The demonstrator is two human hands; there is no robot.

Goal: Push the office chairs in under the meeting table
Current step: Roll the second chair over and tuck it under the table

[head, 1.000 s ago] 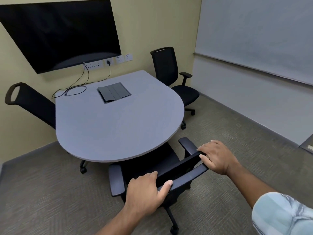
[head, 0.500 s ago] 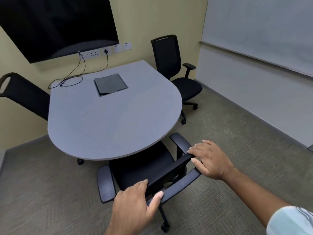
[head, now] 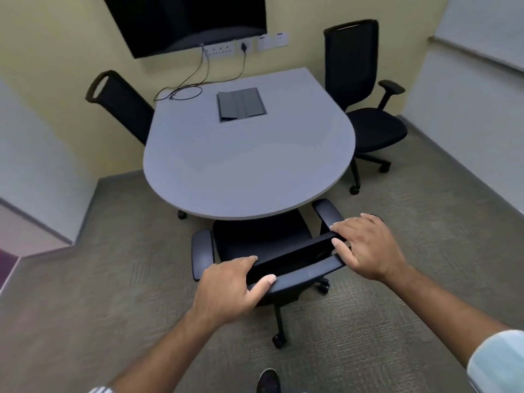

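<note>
A black office chair (head: 263, 239) stands at the near, rounded end of the grey meeting table (head: 249, 165), its seat partly under the tabletop. My left hand (head: 229, 287) grips the left part of the chair's top rail. My right hand (head: 365, 248) holds the right end of that rail. A second black chair (head: 365, 89) stands out from the table's right side. A third black chair (head: 122, 103) sits at the table's left side, its seat hidden by the tabletop.
A dark floor-box lid (head: 241, 104) and a looped black cable (head: 184, 92) lie on the tabletop. A black screen (head: 184, 21) hangs on the yellow wall above sockets. A whiteboard (head: 487, 26) covers the right wall. Carpet surrounds the table; my shoe (head: 268, 381) shows below.
The view has swung left and tipped down. The near chair has turned squarer to the table and its seat sits a little further under the edge. Both hands keep their hold.
</note>
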